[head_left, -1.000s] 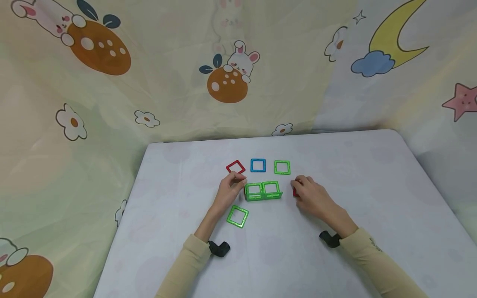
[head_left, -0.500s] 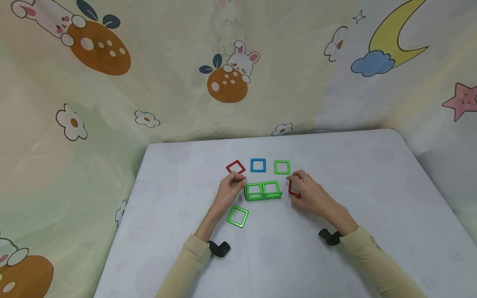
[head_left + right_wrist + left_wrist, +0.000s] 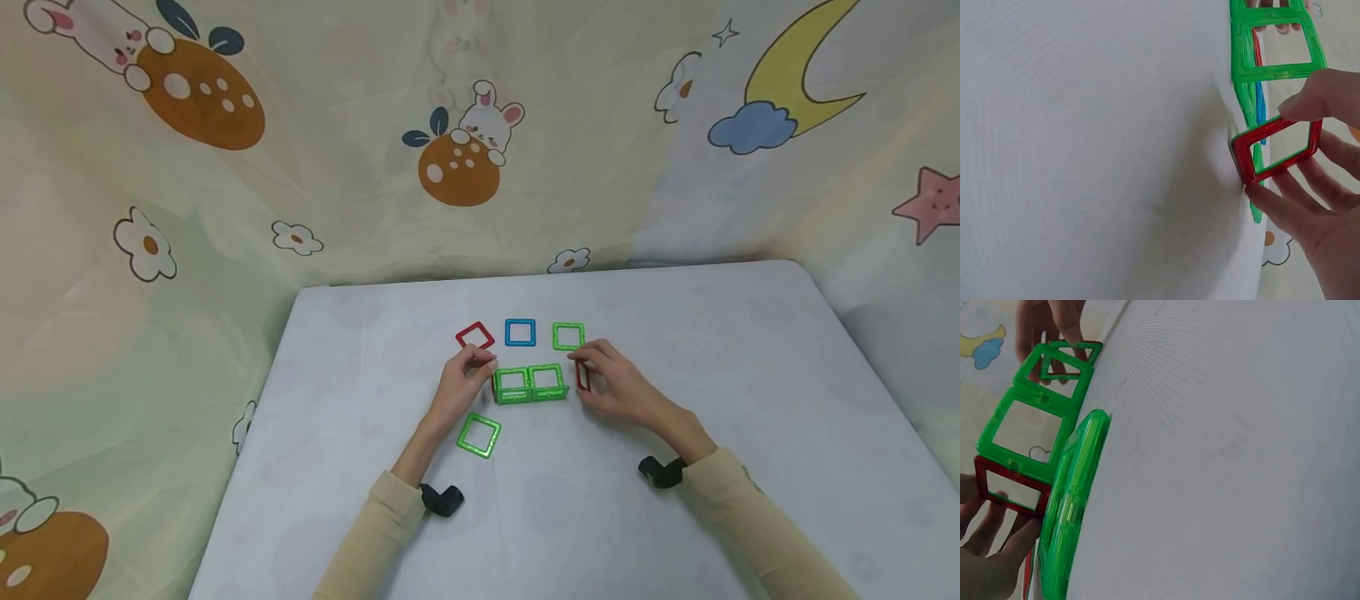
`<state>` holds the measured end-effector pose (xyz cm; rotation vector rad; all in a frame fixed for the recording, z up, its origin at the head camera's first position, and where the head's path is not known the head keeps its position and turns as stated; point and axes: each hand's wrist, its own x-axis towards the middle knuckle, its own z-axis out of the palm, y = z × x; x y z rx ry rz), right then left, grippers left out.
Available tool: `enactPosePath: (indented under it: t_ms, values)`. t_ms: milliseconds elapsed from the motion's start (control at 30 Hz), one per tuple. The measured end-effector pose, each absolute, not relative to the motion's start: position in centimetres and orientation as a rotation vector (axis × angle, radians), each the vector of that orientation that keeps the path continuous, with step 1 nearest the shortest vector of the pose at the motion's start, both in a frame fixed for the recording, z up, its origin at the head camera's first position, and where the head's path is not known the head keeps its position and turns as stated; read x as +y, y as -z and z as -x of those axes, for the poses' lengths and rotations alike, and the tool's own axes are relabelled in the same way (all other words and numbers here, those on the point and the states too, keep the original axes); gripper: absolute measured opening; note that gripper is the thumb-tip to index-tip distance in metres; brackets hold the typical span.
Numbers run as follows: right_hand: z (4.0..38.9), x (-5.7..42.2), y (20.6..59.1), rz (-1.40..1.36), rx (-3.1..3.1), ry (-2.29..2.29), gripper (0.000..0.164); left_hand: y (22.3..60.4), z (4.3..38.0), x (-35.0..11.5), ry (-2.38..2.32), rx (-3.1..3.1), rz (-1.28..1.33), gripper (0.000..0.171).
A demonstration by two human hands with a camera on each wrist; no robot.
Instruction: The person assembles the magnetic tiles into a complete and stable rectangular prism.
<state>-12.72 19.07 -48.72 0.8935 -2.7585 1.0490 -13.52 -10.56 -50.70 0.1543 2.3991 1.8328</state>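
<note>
Two joined green square magnetic tiles [image 3: 530, 387] stand upright mid-table, with green tile edges along their base. At their left end my left hand [image 3: 459, 382] holds a red magnetic tile [image 3: 1013, 471], which stands at an angle against the green ones. My right hand [image 3: 621, 385] pinches another red magnetic tile [image 3: 1243, 164] between thumb and fingers. It is upright, near the right end of the green row, with a small gap showing in the head view. Part of the left red tile is hidden by fingers in the head view.
Behind the row lie a red tile [image 3: 488, 340], a blue tile [image 3: 520, 344] and a green tile [image 3: 567, 348]. A loose green tile [image 3: 487, 454] lies in front, by the left forearm. The white table [image 3: 750, 350] meets a patterned cloth backdrop [image 3: 360, 183].
My right hand has moved left towards the green row, lifting and turning its red tile upright. The left hand has stayed in place on its red tile.
</note>
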Motion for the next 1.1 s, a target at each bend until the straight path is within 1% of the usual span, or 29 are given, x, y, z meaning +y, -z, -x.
enactPosePath:
  t_ms: [133, 300, 600, 933, 1100]
  values:
    - [13.0, 19.1, 48.9, -0.928, -2.734, -1.179, 0.055, 50.7, 13.5, -10.6, -1.839, 2.392, -0.164, 0.019]
    - [13.5, 19.2, 49.1, -0.960, -2.713, -1.323, 0.056, 50.7, 13.7, -10.6, -1.840, 2.388, -0.174, 0.024]
    - [13.6, 19.1, 49.6, -0.927, -2.690, -1.601, 0.060, 50.7, 13.6, -10.6, -1.843, 2.377, -0.145, 0.018]
    - [13.5, 19.2, 49.7, -0.862, -2.702, -1.783, 0.065, 50.7, 13.5, -10.5, -1.839, 2.388, -0.155, 0.021]
    - [13.5, 19.2, 50.0, -0.844, -2.739, -1.810, 0.069, 50.6, 13.4, -10.6, -1.845, 2.376, -0.157, 0.019]
